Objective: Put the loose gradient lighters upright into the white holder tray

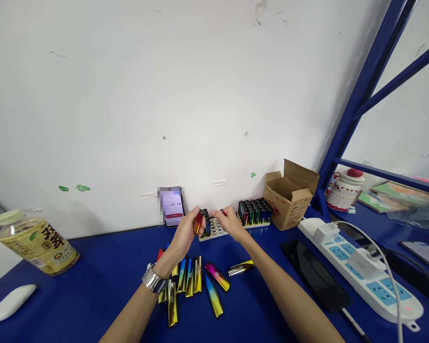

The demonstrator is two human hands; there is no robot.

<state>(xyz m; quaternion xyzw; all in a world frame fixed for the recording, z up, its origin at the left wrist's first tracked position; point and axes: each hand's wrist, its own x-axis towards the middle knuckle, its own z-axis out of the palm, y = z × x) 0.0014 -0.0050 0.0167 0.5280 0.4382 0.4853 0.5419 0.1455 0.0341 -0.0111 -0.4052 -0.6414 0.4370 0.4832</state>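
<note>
From here I see the left hand [186,230] curled around a red-gold lighter [198,223]; the right hand's fingertips [225,213] pinch a reddish piece [223,211].

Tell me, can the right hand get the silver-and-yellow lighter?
Probably yes. The lighter lies apart from the others, with nothing on top of it. The right hand is up by the tray, so it would likely need to draw back first.

Counted: two hands [188,229] [230,222], one cardboard box [290,207], one power strip [353,270], two chargers [325,233] [365,262], one bottle [39,245], one jar [344,191]; lighters [217,276], overlapping, uncountable.
</note>
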